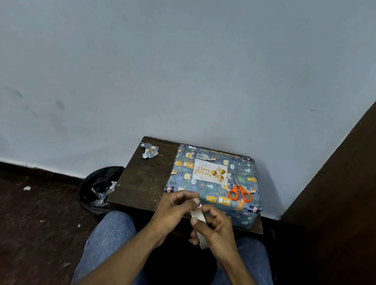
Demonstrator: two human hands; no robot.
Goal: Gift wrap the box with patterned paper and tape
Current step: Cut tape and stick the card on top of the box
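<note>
I am holding a roll of clear tape (198,221) in my right hand (215,231), fingers curled round it, while my left hand (174,211) is pinching its loose end. The wrapped box (212,196) is lying on the small dark table (143,177) ahead, orange-handled scissors (239,191) resting on top.

"Happy Birthday" stands in gold script on the white square card (211,171) atop the blue animal-patterned wrapped box (201,189).

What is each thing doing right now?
Box: wrapped, on the table.
Card: flat on the box.
Scissors: closed, on the box.
Tape roll: held by right hand.
Left hand: pinching the tape end.
Paper scrap: crumpled, on the table.
</note>
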